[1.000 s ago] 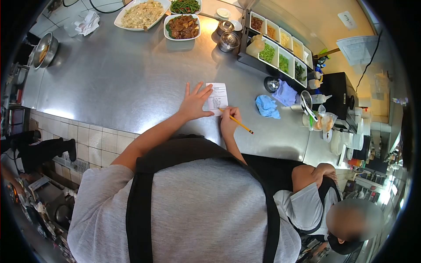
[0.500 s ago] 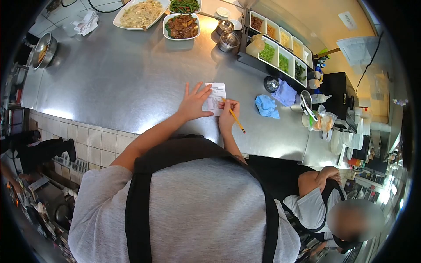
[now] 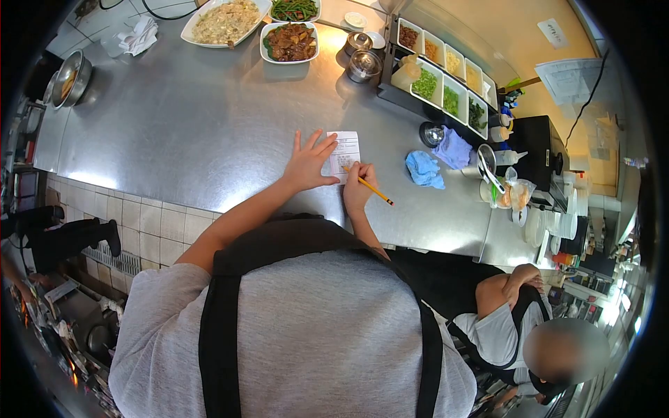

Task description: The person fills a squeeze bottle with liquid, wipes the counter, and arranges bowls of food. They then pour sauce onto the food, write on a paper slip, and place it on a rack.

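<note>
A small white printed paper slip point(image 3: 346, 145) lies flat on the steel counter in front of me. My left hand point(image 3: 309, 163) rests with fingers spread, its fingertips on the slip's left edge. In my right hand point(image 3: 359, 187) is a yellow pencil point(image 3: 377, 189), gripped in a writing hold. The pencil's tip meets the lower part of the slip, and its eraser end points down and to the right. My right hand covers the slip's lower right corner. The print is too small to read.
The steel counter point(image 3: 174, 118) carries plated dishes point(image 3: 290, 43) at the back, topping trays point(image 3: 437, 82) at right, a blue cloth point(image 3: 424, 169) beside my right hand and metal bowls point(image 3: 72, 79) at far left. A person point(image 3: 512, 313) with folded arms stands to my right.
My right hand and the pencil have shifted slightly left and down across the slip. More of the slip's upper part now shows. My left hand stays in place.
</note>
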A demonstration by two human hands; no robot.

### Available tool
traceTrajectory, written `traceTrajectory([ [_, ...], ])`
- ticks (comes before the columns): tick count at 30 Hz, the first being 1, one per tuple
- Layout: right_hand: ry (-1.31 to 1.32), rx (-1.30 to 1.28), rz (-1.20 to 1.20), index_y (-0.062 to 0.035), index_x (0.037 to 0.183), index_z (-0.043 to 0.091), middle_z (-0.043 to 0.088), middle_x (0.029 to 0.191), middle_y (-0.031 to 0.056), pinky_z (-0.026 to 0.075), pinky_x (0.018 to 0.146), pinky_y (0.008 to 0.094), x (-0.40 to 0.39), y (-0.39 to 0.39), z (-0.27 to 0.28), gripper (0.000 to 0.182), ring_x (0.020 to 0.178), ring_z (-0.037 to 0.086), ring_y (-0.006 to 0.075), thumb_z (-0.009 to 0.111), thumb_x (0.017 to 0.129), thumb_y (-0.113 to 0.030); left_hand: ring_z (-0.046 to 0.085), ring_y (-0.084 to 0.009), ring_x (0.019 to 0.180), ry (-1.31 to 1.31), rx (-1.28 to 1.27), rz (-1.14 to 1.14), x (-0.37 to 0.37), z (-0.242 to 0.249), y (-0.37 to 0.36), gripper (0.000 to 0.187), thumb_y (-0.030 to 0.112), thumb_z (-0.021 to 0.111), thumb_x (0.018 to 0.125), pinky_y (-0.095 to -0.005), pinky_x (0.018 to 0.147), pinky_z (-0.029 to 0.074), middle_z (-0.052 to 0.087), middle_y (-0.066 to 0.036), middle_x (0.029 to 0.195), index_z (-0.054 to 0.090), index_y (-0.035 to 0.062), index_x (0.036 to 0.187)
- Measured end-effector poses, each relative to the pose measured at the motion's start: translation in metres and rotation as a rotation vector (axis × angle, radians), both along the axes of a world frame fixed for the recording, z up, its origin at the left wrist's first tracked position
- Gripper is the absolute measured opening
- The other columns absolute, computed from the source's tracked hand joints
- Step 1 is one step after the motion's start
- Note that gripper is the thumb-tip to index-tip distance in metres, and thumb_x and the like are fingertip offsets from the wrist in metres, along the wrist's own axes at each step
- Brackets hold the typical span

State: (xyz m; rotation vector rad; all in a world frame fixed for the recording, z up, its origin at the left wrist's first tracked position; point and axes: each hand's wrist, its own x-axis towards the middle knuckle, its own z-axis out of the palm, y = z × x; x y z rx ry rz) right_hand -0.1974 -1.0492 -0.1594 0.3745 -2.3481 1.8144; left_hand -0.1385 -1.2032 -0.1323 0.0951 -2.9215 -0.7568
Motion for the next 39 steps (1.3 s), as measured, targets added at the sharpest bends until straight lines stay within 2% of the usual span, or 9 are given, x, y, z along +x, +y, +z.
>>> traceTrajectory([
  [14,0.127,0.126,0.074,-0.0038,0.064,0.037,0.041,0.058,0.0032,0.033,0.048,0.0294,0.000,0.000,0.001,0.031,0.054,0.036,0.0098,0.058,0.087,-0.002,0.021,-0.0301,0.143,0.018,-0.009,0.001,-0.001,0.000,0.000,0.089,0.055,0.074,0.067,-0.0677,0.111,0.004,0.036,-0.004,0.150,0.049,0.0042,0.136],
  [17,0.149,0.110,0.073,-0.0038,0.066,0.039,0.044,0.058,0.0030,0.034,0.048,0.0280,-0.002,0.001,-0.006,0.030,0.053,0.038,0.0094,0.058,0.089,-0.003,0.021,-0.0302,0.143,0.025,-0.007,0.003,-0.001,-0.001,0.001,0.089,0.055,0.074,0.067,-0.0677,0.111,0.004,0.037,-0.004,0.150,0.049,0.0040,0.136],
  [20,-0.041,-0.068,0.053,-0.0036,0.067,0.040,0.048,0.060,0.0033,0.037,0.049,0.0264,0.000,0.000,-0.004,0.030,0.053,0.042,0.0086,0.059,0.090,-0.005,0.021,-0.0303,0.143,0.027,-0.007,0.000,0.000,-0.002,0.000,0.089,0.055,0.073,0.068,-0.0679,0.110,0.005,0.037,-0.005,0.150,0.049,0.0041,0.136],
  [23,-0.044,-0.020,0.065,-0.0035,0.068,0.041,0.052,0.063,0.0034,0.040,0.051,0.0254,0.001,0.000,0.001,0.029,0.053,0.046,0.0083,0.058,0.092,-0.006,0.021,-0.0302,0.143,0.022,-0.017,-0.001,-0.001,-0.001,0.001,0.089,0.056,0.074,0.068,-0.0680,0.110,0.005,0.037,-0.004,0.150,0.049,0.0044,0.136],
  [29,0.164,0.107,0.162,-0.0036,0.068,0.041,0.051,0.064,0.0057,0.039,0.052,0.0284,0.004,-0.005,0.007,0.028,0.055,0.045,0.0115,0.059,0.090,-0.003,0.022,-0.0295,0.143,0.020,-0.016,0.012,-0.002,-0.002,0.002,0.089,0.055,0.075,0.067,-0.0676,0.111,0.005,0.036,-0.003,0.150,0.049,0.0055,0.136],
  [32,0.232,0.218,-0.004,-0.0030,0.068,0.041,0.046,0.064,0.0064,0.037,0.052,0.0311,0.005,-0.003,0.006,0.027,0.057,0.042,0.0132,0.058,0.089,-0.001,0.022,-0.0296,0.143,0.040,-0.011,0.006,-0.001,-0.004,0.001,0.089,0.054,0.076,0.066,-0.0675,0.111,0.005,0.037,-0.003,0.150,0.050,0.0056,0.136],
  [35,0.244,0.151,-0.080,-0.0026,0.068,0.040,0.043,0.064,0.0060,0.035,0.053,0.0333,0.003,-0.005,0.010,0.028,0.058,0.039,0.0147,0.057,0.089,-0.001,0.022,-0.0298,0.143,0.036,-0.003,0.006,-0.001,-0.001,0.001,0.088,0.053,0.076,0.066,-0.0668,0.111,0.004,0.037,-0.003,0.150,0.050,0.0056,0.135],
  [38,0.192,0.149,-0.048,-0.0028,0.072,0.040,0.047,0.068,0.0057,0.037,0.052,0.0303,-0.002,0.004,-0.002,0.025,0.059,0.043,0.0136,0.054,0.093,-0.005,0.022,-0.0301,0.143,0.032,-0.007,0.003,-0.001,0.001,0.000,0.089,0.053,0.077,0.065,-0.0659,0.112,0.004,0.037,-0.003,0.150,0.050,0.0058,0.135],
  [39,0.054,-0.004,-0.052,-0.0032,0.074,0.040,0.049,0.069,0.0054,0.039,0.053,0.0291,-0.002,0.004,0.002,0.024,0.061,0.047,0.0135,0.052,0.095,-0.007,0.022,-0.0301,0.142,0.033,-0.010,0.001,-0.001,0.001,0.000,0.089,0.053,0.077,0.065,-0.0657,0.112,0.004,0.037,-0.004,0.150,0.050,0.0059,0.135],
])
